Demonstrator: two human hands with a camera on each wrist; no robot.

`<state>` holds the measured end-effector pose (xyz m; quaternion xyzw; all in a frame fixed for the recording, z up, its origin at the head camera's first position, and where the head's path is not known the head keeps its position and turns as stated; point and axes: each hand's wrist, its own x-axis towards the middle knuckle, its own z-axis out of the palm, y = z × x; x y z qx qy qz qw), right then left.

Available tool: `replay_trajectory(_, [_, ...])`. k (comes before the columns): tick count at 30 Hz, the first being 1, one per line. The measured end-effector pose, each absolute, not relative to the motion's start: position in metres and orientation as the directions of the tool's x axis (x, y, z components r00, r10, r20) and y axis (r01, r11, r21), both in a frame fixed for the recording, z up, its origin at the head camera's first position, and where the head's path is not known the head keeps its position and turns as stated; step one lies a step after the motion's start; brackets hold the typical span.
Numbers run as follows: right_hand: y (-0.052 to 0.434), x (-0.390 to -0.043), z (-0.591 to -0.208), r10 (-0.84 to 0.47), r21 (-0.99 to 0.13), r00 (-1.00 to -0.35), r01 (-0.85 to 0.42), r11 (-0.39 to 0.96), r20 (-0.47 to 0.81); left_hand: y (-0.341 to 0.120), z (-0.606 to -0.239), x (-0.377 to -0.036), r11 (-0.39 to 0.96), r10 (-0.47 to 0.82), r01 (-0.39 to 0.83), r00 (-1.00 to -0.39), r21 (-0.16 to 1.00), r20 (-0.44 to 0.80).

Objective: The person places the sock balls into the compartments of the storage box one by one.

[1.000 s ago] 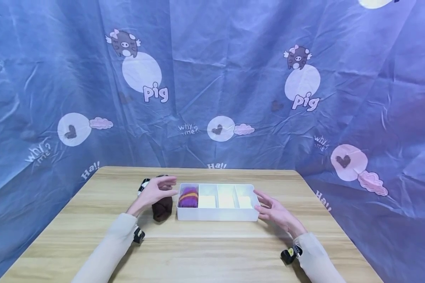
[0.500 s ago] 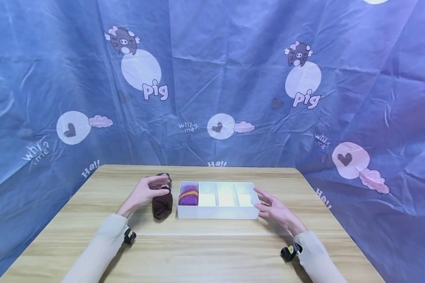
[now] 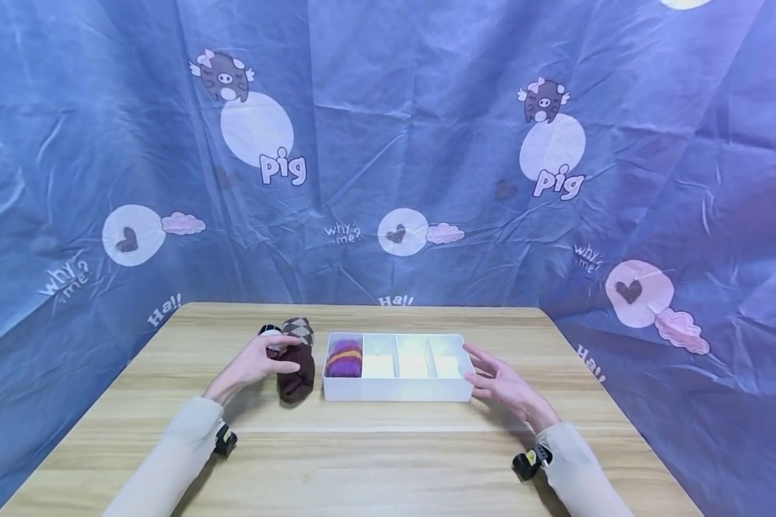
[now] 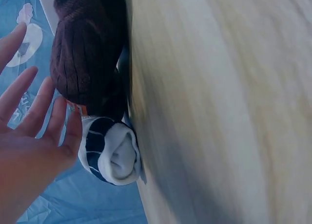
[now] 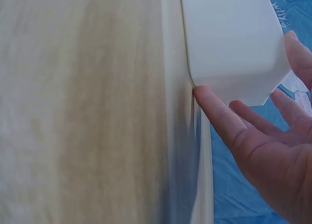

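My left hand (image 3: 253, 362) hovers over a group of rolled socks, fingers spread and holding nothing. Closest to the thumb lies a dark brown ribbed sock roll (image 3: 296, 379). Behind it sits a grey argyle sock roll (image 3: 300, 329). Partly covered by the fingers in the head view, a white sock roll with dark bands (image 4: 114, 153) shows its folded end in the left wrist view. My right hand (image 3: 506, 388) has its extended fingertips at the right end of a white divided box (image 3: 397, 390). A purple sock roll with a yellow stripe (image 3: 345, 359) fills the box's leftmost compartment.
The box's other compartments stand to the right of the purple roll. Everything lies on a wood-grain table (image 3: 362, 467). A blue printed cloth (image 3: 375, 158) hangs behind and at both sides.
My left hand has moved left and back from beside the box, uncovering the argyle roll. The right hand and the box stay in place.
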<state>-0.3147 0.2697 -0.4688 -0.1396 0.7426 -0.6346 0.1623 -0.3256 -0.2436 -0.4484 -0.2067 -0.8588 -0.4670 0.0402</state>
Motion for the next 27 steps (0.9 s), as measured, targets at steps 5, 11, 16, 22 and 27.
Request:
replay_trajectory(5, [0.2688, -0.3137, -0.4688, -0.395, -0.986, -0.916, 0.01, 0.164, -0.075, -0.2421, -0.4523, -0.3277, 0.511, 0.327, 0.415, -0.904, 0.753, 0.277])
replay_trajectory(11, [0.2679, -0.3129, -0.4698, -0.389, -0.984, -0.918, 0.012, 0.178, -0.082, -0.2408, -0.4533, -0.3299, 0.562, 0.323, 0.393, -0.914, 0.728, 0.244])
replay_trajectory(16, [0.268, -0.3129, -0.4701, -0.378, -0.984, -0.923, 0.009, 0.177, -0.076, -0.2399, -0.4547, -0.3318, 0.58, 0.321, 0.365, -0.924, 0.728, 0.208])
replay_trajectory(22, [0.2677, -0.3119, -0.4714, -0.377, -0.984, -0.923, 0.014, 0.175, -0.08, -0.2378, -0.4541, -0.328, 0.576, 0.332, 0.318, -0.933, 0.753, 0.141])
replay_trajectory(27, [0.2678, -0.3146, -0.4703, -0.394, -0.987, -0.917, 0.002, 0.16, -0.066, -0.2385, -0.4548, -0.33, 0.549, 0.43, 0.405, -0.887, 0.731, 0.168])
